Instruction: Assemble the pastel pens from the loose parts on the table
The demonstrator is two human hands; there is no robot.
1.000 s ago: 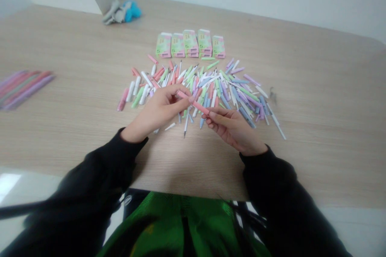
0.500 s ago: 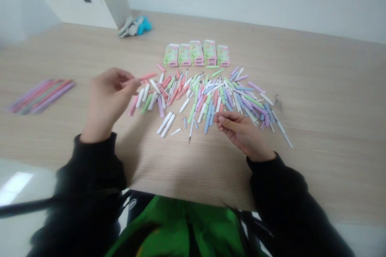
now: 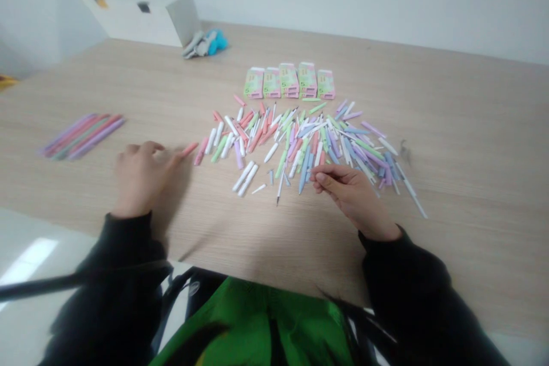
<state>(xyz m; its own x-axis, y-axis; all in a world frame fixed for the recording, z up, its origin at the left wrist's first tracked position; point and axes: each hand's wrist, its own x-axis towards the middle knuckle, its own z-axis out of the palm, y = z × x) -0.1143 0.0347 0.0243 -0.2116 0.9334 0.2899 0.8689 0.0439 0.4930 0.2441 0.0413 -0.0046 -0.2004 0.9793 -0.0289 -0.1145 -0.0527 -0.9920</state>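
Observation:
A salmon-pink pen piece (image 3: 189,150) sticks out from the fingertips of my left hand (image 3: 143,177), which is closed on it at the left end of the pile. Motion blurs this hand somewhat. My right hand (image 3: 349,193) is pinched at the near edge of the pile, beside a blue pen barrel (image 3: 304,171); whatever lies between thumb and finger is too small to make out. The pile of loose pen parts (image 3: 295,143) mixes white, pink, green, blue and purple barrels, caps and thin refills. Two white caps (image 3: 245,178) lie side by side in front of it.
Small green-and-pink boxes (image 3: 289,81) stand in a row behind the pile. A bundle of coloured pens (image 3: 83,136) lies at the left. Farther back are a white box (image 3: 141,20) and grey-and-blue gloves (image 3: 206,44). The table's front edge runs before my lap.
My left hand has moved down toward the table with the pink pen piece, away from the pile's far side. My right hand stays pinched in nearly the same place. The view has shifted slightly.

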